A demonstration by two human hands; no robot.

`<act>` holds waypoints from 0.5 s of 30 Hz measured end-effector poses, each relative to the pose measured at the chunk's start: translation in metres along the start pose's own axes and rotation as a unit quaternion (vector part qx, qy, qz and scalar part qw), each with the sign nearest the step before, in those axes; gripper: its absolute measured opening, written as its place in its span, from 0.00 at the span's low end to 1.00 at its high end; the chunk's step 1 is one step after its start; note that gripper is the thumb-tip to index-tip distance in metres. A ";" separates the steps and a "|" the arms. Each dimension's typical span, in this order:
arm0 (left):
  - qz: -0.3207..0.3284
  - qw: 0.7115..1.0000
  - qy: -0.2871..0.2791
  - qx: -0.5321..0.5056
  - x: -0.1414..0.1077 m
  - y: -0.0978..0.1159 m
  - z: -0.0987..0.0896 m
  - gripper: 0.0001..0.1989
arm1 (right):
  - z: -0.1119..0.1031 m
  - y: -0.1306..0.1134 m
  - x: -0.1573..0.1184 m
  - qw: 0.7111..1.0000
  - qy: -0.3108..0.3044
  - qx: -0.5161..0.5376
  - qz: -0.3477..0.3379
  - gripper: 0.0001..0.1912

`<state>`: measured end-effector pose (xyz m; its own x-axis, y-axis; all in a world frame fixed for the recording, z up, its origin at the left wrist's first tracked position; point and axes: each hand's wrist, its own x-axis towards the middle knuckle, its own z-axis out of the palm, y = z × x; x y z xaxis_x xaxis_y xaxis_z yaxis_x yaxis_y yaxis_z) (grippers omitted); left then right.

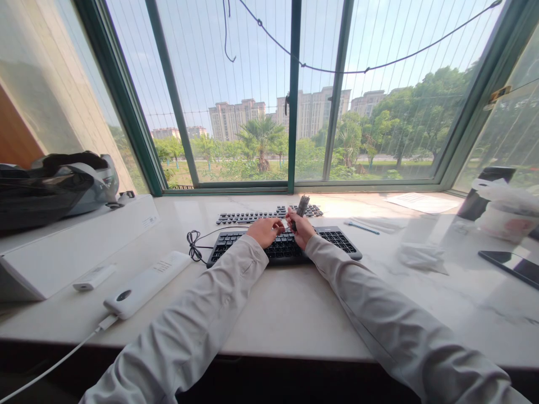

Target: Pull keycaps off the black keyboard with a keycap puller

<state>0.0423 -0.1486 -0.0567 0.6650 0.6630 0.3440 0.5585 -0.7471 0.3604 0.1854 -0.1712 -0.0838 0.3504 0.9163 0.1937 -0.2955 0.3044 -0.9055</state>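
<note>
A black keyboard (341, 241) lies in front of me, with many of its keycaps off at the right side. My right hand (302, 229) is closed around a small dark brush-like tool (302, 205), its blocky end pointing up and away; I cannot make out its exact kind. Over the keyboard's middle, my left hand (265, 231) has its fingers bent and drawn together close to the right fingertips. Whatever lies between the left fingers is too small to tell. Behind the keyboard, loose black keycaps (244, 217) are laid out in rows.
To the left are a coiled black cable (193, 247), a white power bank (145, 285), a small white device (95, 277) and a white box (84, 247). A blue pen-like stick (364, 228), crumpled plastic (422, 257) and a phone (511, 265) lie right. Windows stand behind.
</note>
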 end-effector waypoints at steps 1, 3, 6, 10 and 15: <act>0.000 1.000 -0.003 0.002 0.000 0.000 -0.001 0.10 | 0.001 0.001 0.000 1.000 0.004 -0.002 -0.003 0.20; 0.001 1.000 -0.008 0.007 0.000 0.000 -0.002 0.10 | 0.001 0.001 0.000 1.000 0.003 -0.004 -0.007 0.19; -0.002 1.000 -0.011 0.014 0.000 0.000 -0.003 0.10 | 0.001 0.001 0.000 1.000 -0.009 -0.002 -0.012 0.20; 0.006 0.999 -0.042 0.007 0.000 0.000 -0.006 0.10 | 0.002 0.002 0.001 1.000 -0.022 -0.009 0.000 0.20; 0.009 0.997 -0.071 -0.005 -0.001 0.003 -0.009 0.09 | 0.004 0.001 0.000 0.999 -0.018 -0.023 0.013 0.20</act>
<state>0.0389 -0.1508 -0.0483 0.7389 0.6355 0.2240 0.5415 -0.7578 0.3639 0.1821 -0.1697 -0.0831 0.3112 0.9327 0.1824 -0.2619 0.2686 -0.9269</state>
